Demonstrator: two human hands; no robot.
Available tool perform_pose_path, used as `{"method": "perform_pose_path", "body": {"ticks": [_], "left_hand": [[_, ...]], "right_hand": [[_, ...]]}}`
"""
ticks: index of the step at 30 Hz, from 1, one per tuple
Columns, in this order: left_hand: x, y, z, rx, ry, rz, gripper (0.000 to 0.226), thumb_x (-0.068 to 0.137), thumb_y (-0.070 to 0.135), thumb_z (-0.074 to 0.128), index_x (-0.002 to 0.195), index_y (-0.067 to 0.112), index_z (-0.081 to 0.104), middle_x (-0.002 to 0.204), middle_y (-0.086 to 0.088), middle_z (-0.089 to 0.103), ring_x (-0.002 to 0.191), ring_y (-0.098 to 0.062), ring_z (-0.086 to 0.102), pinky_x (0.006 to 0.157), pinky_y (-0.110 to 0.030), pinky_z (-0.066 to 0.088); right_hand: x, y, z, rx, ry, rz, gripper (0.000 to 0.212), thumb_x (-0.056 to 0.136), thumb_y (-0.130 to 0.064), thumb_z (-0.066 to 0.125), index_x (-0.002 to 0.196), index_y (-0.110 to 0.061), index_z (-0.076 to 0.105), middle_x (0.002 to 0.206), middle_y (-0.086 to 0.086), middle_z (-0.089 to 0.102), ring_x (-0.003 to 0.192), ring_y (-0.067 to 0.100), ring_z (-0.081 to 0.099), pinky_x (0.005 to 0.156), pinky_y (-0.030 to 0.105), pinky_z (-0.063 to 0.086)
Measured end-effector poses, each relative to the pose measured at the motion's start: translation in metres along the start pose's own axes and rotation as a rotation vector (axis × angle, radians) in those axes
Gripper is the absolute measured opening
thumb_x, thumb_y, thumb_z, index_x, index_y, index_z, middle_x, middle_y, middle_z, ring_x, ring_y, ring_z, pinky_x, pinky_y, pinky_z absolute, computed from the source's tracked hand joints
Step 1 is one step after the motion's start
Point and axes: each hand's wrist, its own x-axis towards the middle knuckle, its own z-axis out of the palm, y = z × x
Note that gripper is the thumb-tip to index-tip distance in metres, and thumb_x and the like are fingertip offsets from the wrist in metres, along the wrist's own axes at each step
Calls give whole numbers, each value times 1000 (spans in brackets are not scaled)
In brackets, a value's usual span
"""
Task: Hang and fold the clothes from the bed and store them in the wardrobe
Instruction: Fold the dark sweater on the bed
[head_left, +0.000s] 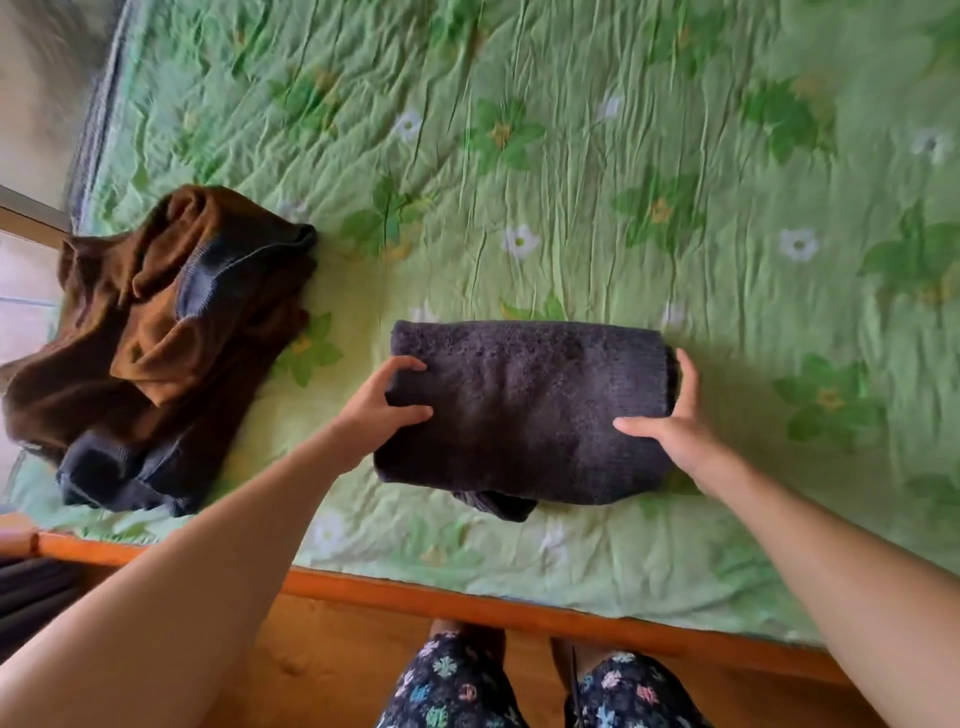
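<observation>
head | folded dark sweater (524, 410) on bed (623, 182), near front edge | left hand (384, 400) grips its 9 o'clock end, right hand (670, 415) its 3 o'clock end, thumbs on top | advice: lift level, fingers under, tuck 6 o'clock flap | brown pile (156, 338) at 9 o'clock: unfolded

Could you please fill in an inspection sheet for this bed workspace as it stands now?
Surface: green floral bedspread, wrinkled.
Job's things: folded dark sweater near the bed's front edge; brown garment crumpled to its left.
Clutter: nothing seen.
Hands: left hand and right hand each grip one end of the sweater.
Cables: nothing seen.
Surroundings: orange wooden bed frame; wooden floor below.
</observation>
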Motion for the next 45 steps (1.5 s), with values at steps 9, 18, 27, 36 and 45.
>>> {"method": "perform_pose_path", "body": {"ticks": [9, 18, 27, 36, 45], "left_hand": [[-6, -2, 17, -211, 72, -87, 58, 76, -4, 78, 119, 31, 61, 123, -14, 61, 100, -29, 67, 84, -45, 60], [-9, 4, 16, -47, 132, -43, 58, 76, 0, 79, 111, 43, 61, 116, -3, 62, 97, -22, 66, 75, -33, 61], [-104, 105, 17, 325, 140, 115, 58, 77, 9, 77, 123, 33, 49, 106, 1, 58, 84, -12, 58, 66, -26, 48], [-222, 247, 16, 628, 11, 407, 63, 78, 18, 78, 131, 26, 45, 114, -6, 56, 95, -22, 57, 77, -29, 44], [-323, 366, 79, 906, -187, 724, 70, 77, 28, 81, 135, 19, 45, 116, -9, 55, 97, -24, 58, 76, -30, 43]], "right_hand": [[4, 9, -5, 345, -138, 290, 51, 49, -20, 90, 97, -9, 79, 104, 14, 77, 93, 31, 75, 93, 46, 56], [2, -6, 5, 216, 72, 83, 89, 46, -24, 88, 126, -10, 51, 119, 7, 68, 104, 27, 68, 84, 37, 54], [-95, -98, -46, -452, -50, -426, 56, 94, -17, 63, 139, -48, 48, 124, 2, 67, 101, 23, 66, 81, 31, 49], [-276, -176, -149, -569, 101, -377, 40, 92, -30, 63, 100, -67, 51, 103, -1, 70, 85, 19, 67, 83, 38, 54], [-457, -178, -237, -452, 297, -259, 66, 74, -42, 87, 129, -37, 51, 122, -2, 53, 106, 19, 55, 72, 27, 43]]}}
